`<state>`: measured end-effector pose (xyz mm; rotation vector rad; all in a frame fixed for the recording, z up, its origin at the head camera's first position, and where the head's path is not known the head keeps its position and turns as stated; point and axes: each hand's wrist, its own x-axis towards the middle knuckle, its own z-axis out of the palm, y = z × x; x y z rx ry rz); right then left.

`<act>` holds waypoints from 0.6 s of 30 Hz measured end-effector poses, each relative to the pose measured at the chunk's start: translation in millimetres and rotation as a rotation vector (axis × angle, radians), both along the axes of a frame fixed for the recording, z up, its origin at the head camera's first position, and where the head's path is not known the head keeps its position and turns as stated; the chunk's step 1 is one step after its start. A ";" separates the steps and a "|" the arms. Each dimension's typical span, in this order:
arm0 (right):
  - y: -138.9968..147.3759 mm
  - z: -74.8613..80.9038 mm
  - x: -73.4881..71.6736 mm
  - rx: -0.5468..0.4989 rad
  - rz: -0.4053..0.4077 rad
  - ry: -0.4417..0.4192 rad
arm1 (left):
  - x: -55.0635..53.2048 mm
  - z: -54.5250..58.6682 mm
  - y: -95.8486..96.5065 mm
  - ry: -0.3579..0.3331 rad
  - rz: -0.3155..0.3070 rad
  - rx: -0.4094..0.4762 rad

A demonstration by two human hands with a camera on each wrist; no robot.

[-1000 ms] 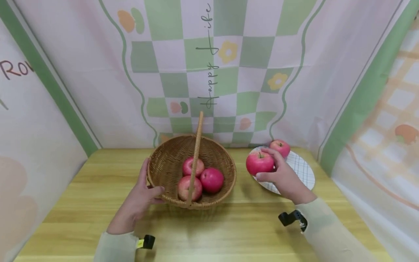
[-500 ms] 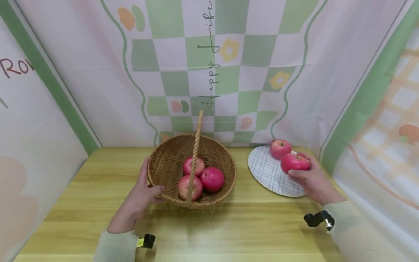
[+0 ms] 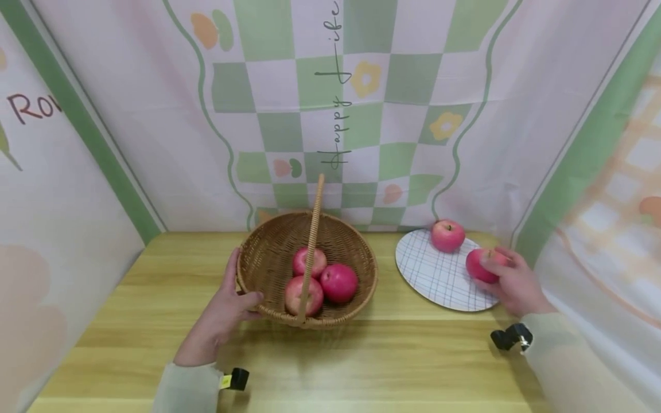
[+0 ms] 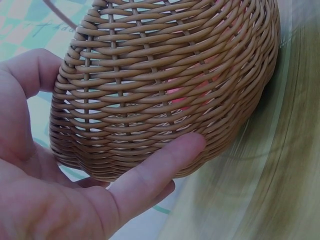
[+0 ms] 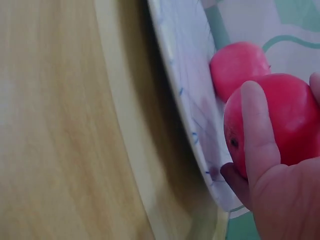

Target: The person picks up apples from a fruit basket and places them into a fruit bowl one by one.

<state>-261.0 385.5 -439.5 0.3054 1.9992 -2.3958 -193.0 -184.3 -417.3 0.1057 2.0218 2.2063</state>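
Observation:
Three red apples (image 3: pixel 339 283) lie together in the wicker basket (image 3: pixel 268 252), partly behind its tall handle. My left hand (image 3: pixel 219 315) holds the basket by its left side, fingers and thumb spread against the wall (image 4: pixel 125 95). At the right, my right hand (image 3: pixel 518 287) grips another red apple (image 3: pixel 476 265) over the right part of the checked white plate (image 3: pixel 426 267). The right wrist view has the thumb laid across this apple (image 5: pixel 292 115), with the fingers mostly hidden behind it. One more apple (image 3: pixel 447 236) sits near the plate's back edge.
Everything stands on a light wooden table (image 3: pixel 361 367). A printed cloth (image 3: pixel 392 115) hangs right behind the basket and plate, and cloth walls close in both sides. A black camera mount sticks out from each sleeve.
My right hand has carried its apple from the plate's left edge rightward to the plate's right side. The left hand keeps its hold on the basket, which has stayed in place.

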 end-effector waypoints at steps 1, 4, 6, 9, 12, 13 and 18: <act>-0.2 -0.5 -1.5 0.004 -0.002 -0.006 | -0.1 -0.2 0.2 -0.001 0.002 0.003; 0.4 -4.3 -6.1 0.048 -0.003 -0.015 | -0.2 -1.2 0.3 0.000 0.004 0.004; 1.8 -7.4 -8.8 0.098 -0.007 -0.022 | -0.3 -1.9 0.2 0.001 0.002 0.004; 5.3 -10.0 -10.9 0.235 -0.023 -0.026 | -0.3 -2.2 0.2 0.001 0.001 0.001; 8.8 -8.5 -12.0 0.357 -0.057 -0.013 | -0.3 -1.6 0.5 0.000 0.003 0.000; 9.5 -7.2 -12.1 0.392 -0.070 -0.009 | -0.3 -1.4 0.6 0.000 0.005 -0.001; 11.3 0.6 -11.3 0.453 -0.092 -0.014 | -0.1 -0.1 0.8 -0.001 0.010 -0.003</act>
